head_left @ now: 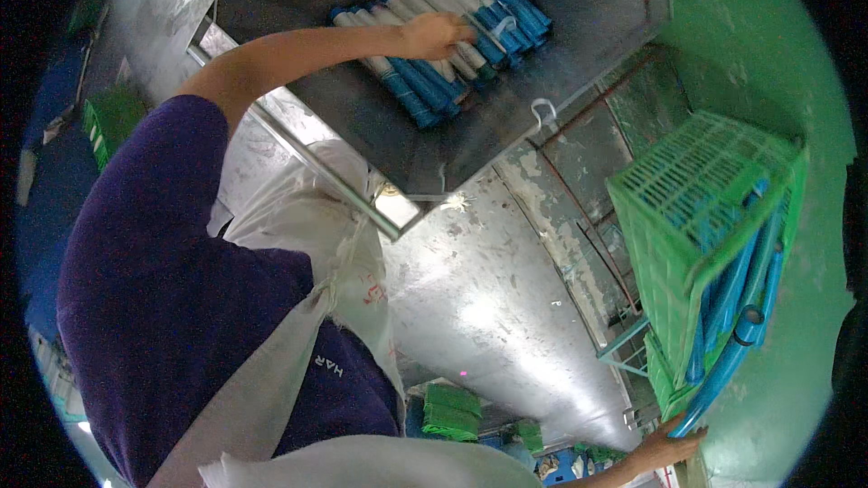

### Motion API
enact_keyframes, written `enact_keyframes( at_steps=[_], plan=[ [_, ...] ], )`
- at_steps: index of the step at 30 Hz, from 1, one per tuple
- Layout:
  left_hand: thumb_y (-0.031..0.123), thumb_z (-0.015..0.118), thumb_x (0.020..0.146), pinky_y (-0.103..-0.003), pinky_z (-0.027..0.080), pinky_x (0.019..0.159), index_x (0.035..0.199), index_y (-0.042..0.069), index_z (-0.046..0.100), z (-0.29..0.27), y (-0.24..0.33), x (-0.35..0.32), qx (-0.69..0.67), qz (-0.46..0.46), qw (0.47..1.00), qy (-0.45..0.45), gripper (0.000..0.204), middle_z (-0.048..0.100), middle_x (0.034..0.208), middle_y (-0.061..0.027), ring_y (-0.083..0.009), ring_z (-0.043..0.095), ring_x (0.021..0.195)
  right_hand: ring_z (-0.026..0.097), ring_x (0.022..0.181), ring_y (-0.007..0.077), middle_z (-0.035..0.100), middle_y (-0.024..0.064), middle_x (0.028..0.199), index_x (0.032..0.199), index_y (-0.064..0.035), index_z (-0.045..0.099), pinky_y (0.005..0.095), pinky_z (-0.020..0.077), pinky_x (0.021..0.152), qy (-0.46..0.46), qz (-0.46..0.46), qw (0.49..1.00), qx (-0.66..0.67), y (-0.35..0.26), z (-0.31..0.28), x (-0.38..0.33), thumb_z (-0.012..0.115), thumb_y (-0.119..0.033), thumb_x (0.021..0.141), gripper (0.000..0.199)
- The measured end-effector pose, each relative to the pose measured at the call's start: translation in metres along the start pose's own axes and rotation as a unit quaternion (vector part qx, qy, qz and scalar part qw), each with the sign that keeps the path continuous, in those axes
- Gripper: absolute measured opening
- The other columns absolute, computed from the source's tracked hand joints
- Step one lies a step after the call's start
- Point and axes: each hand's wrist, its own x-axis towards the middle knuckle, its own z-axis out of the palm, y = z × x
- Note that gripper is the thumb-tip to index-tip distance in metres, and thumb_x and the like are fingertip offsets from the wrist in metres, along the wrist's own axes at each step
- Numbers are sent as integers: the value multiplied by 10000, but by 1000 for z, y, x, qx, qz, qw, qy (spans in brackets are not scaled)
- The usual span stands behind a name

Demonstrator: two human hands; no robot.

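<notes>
My left hand (438,36) reaches into a dark grey bin (380,158), its fingers curled down on the bobbins there; a bobbin (467,56) is under the fingertips. Rows of bobbins (425,95), part white with wound yarn and part bare blue, lie side by side in this bin. At the lower right, my right hand (671,445) grips the lower end of a bare blue bobbin (719,375). That bobbin slants along the open side of a green plastic crate (665,248), where several more blue bobbins (723,294) lie.
A white hook (543,114) sits on the bin's near edge. Beside the bin runs a metal rail (316,163). The floor (497,307) is grey and worn, and a green wall or panel (796,45) stands at the right. Green crates (452,411) show in the background.
</notes>
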Motion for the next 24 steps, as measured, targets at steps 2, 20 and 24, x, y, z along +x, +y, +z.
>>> enact_keyframes(
  at_steps=[2,20,24],
  plan=[
    [153,590,824,-411,491,808,1159,100,540,74,-61,-17,113,12,931,-347,344,572,1050,-133,-307,564,1003,568,889,321,569,198,1038,1224,43,453,433,474,745,52,-4,993,103,-47,-3,19,602,-376,872,567],
    [156,666,780,-416,483,850,1272,51,394,61,-119,-64,-113,-23,986,-118,572,525,1151,-196,-319,584,964,572,538,160,615,60,709,1077,25,535,290,456,510,-178,132,771,597,-292,-85,-124,522,-146,895,250],
    [245,635,843,-402,485,853,1388,134,265,-78,-90,0,-223,-147,959,96,668,542,1147,-154,-262,575,991,534,485,125,579,79,609,1087,18,559,257,437,464,-98,127,669,726,-322,-98,-101,536,28,831,257]
  ],
)
